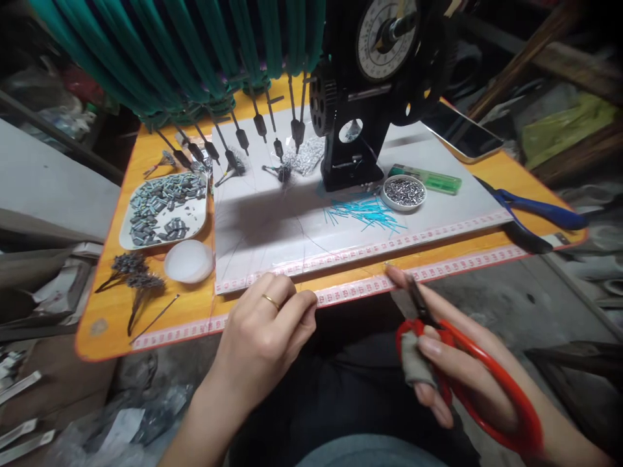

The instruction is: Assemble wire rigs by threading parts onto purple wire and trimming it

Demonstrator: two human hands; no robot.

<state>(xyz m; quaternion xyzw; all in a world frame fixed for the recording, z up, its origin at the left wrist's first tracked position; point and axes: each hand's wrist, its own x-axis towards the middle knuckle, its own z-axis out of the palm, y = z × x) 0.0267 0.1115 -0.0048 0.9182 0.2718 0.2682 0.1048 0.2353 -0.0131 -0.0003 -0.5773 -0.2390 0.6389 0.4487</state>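
At the near edge of the orange-topped wooden bench (117,305), the left hand (265,331), wearing one gold ring, was curled with thumb and fingertips pinched together just over the pink-and-white measuring tape (350,290) fixed along the rim; whether a thin strand lay between those fingers could not be told. The right hand (452,370) gripped one pair of red-handled scissors (467,370), fingers closed through the loops, the short dark blades pointing up toward the same tape, apart from the left hand. A second printed tape ran along the front edge of the single white plastic sheet (272,220) covering the bench's middle. On that sheet stood one black dial-faced machine (374,84), a scatter of thin turquoise tips (370,213), one green lighter (428,179), and one small round white dish (403,192) filled with tiny silvery beads. At the left, one oval white tray (163,211) held many grey metal sleeves, and one round white lid (189,261) sat just beside it. One pair of blue-handled pliers (540,213) lay at the far right.
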